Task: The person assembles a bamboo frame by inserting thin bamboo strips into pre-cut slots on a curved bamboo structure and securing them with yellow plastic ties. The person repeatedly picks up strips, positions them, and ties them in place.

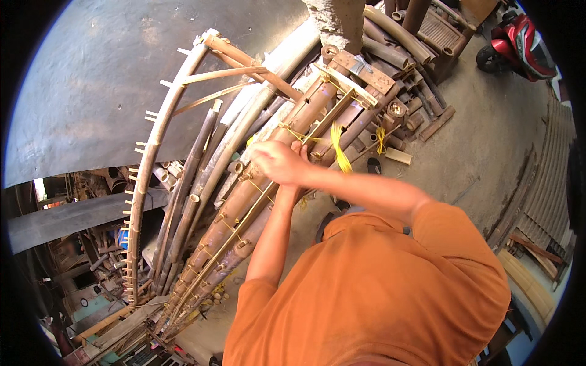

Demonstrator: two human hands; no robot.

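Observation:
My right hand (276, 163) is closed in a fist above a long bamboo frame (229, 204) of thick brown poles. A bit of yellow cord (251, 140) shows at the fist's far edge; its grip is otherwise hidden. My left hand (298, 149) comes up from below, mostly covered by the right wrist. Its visible fingers are bent and pressed together against the frame; what they hold is out of sight. Just beyond the hands, yellow lashing (293, 130) crosses the poles. A loose yellow bundle of strands (339, 148) hangs over the frame to the right.
A curved bamboo piece with short pegs (151, 143) stands left, against a grey wall (110, 79). Loose bamboo poles (204, 161) lie between it and the frame. Stacked bamboo (390, 49) and a stone-like post (337, 24) are at the back. A red motorbike (526, 46) stands far right.

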